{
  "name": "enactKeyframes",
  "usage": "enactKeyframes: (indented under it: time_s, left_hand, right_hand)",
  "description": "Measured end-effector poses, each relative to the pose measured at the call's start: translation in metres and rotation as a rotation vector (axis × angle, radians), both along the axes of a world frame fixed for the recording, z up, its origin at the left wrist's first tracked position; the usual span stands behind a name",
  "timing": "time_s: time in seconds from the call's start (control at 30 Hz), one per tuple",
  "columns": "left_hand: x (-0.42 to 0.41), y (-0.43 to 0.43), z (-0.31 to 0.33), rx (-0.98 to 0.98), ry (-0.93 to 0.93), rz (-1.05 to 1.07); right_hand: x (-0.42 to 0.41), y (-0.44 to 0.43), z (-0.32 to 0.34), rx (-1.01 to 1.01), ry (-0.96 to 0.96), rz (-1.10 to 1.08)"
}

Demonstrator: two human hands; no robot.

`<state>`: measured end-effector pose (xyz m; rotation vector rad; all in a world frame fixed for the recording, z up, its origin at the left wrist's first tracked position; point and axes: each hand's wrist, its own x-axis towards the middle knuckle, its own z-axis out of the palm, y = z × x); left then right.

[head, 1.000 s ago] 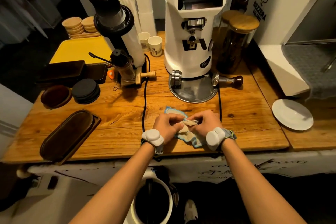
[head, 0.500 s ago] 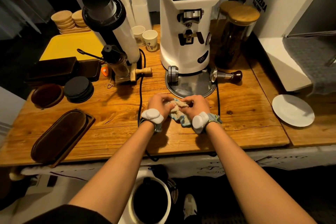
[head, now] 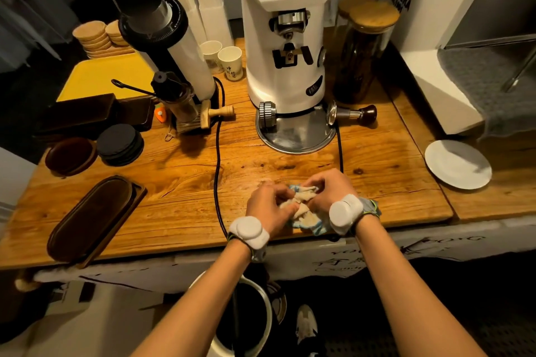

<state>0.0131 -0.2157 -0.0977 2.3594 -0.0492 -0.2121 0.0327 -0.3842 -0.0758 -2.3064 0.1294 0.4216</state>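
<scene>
cloth: the crumpled beige cloth with blue edging lies bunched on the worn wooden counter, near its front edge, between the two hands.
left hand: the left hand grips the cloth's left side, fingers curled into the folds.
right hand: the right hand pinches the cloth's upper part, fingers curled round it.
behind: the tall white coffee grinder stands further back, apart from the cloth.
beside: a thin black cable runs over the counter near the left hand.
far right: a round white plate sits well apart.

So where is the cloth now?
Head view: the cloth is gripped by the left hand and right hand near the front edge of the table, before the white grinder.
</scene>
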Motion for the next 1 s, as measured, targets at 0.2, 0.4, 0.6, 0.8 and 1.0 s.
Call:
enactKeyframes:
  time_s: [0.2,0.4,0.6,0.8,1.0]
  left_hand:
    - [0.007,-0.018,0.001,-0.028,-0.04,0.022]
    - [0.045,-0.042,0.005,-0.023,-0.049,-0.01]
    - [0.078,-0.056,0.005,0.039,-0.08,-0.005]
    - [0.1,-0.061,0.006,0.105,-0.091,-0.043]
    - [0.094,-0.062,0.011,0.098,-0.082,-0.03]
  right_hand:
    - [-0.005,-0.007,0.002,0.016,-0.099,-0.085]
    - [0.018,-0.016,-0.008,-0.062,-0.172,-0.216]
    - [0.05,-0.024,-0.005,-0.055,-0.198,-0.244]
    - [0.072,-0.032,-0.002,-0.043,-0.162,-0.223]
    - [0.061,-0.03,-0.001,0.002,-0.185,-0.253]
